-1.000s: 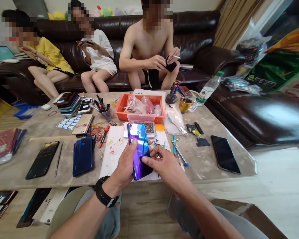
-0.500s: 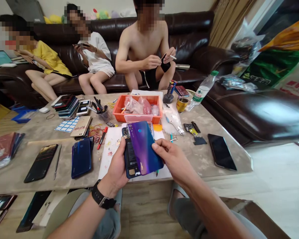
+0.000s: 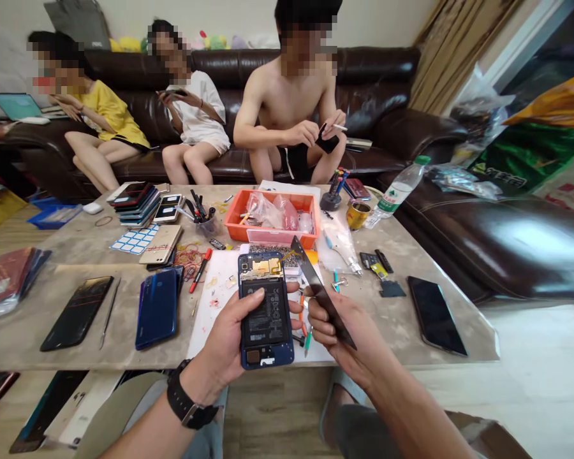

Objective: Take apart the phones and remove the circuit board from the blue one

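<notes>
My left hand (image 3: 227, 328) is wrapped round an opened phone (image 3: 268, 354), thumb on its black battery and fingertips showing past the right edge. Gold-coloured flex and part of the board show at the phone's upper end. In my right hand (image 3: 337, 325) is the phone's back cover (image 3: 320, 290), gripped by its edge and turned nearly edge-on, its dark inner face towards the phone. A thin yellowish ribbon (image 3: 289, 255) runs between the phone's top and the cover. Below both lies a white paper sheet (image 3: 215, 319) with small scraps on it.
Behind the phone stands an orange bin (image 3: 239, 229) of plastic bags. To the left lie a blue phone (image 3: 157, 309), a black phone (image 3: 79, 312), a metal spudger (image 3: 109, 312) and a red marker (image 3: 201, 271). A dark phone (image 3: 435, 312) and a bottle (image 3: 397, 191) are right. Several people sit opposite.
My right hand has lifted the purple back cover off the phone to the right and swung it upright, baring the battery. My head view has tilted up slightly.
</notes>
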Available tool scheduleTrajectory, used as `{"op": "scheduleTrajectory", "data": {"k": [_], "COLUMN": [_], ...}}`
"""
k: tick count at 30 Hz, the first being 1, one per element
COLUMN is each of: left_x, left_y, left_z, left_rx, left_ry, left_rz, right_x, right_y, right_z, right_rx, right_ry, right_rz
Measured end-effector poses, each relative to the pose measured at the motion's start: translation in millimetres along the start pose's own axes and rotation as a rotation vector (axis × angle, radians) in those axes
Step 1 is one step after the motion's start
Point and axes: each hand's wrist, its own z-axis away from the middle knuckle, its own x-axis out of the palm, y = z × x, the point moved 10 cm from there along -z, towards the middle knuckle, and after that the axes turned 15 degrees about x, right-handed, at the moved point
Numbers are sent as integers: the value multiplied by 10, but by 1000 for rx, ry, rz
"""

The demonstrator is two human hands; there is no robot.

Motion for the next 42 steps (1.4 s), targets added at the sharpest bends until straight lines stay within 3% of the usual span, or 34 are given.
{"op": "scheduleTrajectory", "data": {"k": [6,17,42], "left_x": [0,29,94], "left_y": [63,78,36], "left_z": [26,66,104], "left_rx": [33,49,12], "left_ry": [0,-63,-85], "left_rz": [-31,27,73], "right_x": [50,183,199], "right_y": [123,310,358], "right_z": [-46,-71,-41], "right_rx": [75,159,187], "right_ry": [-88,-119,-108], "right_rz": [-91,-97,-116]}}
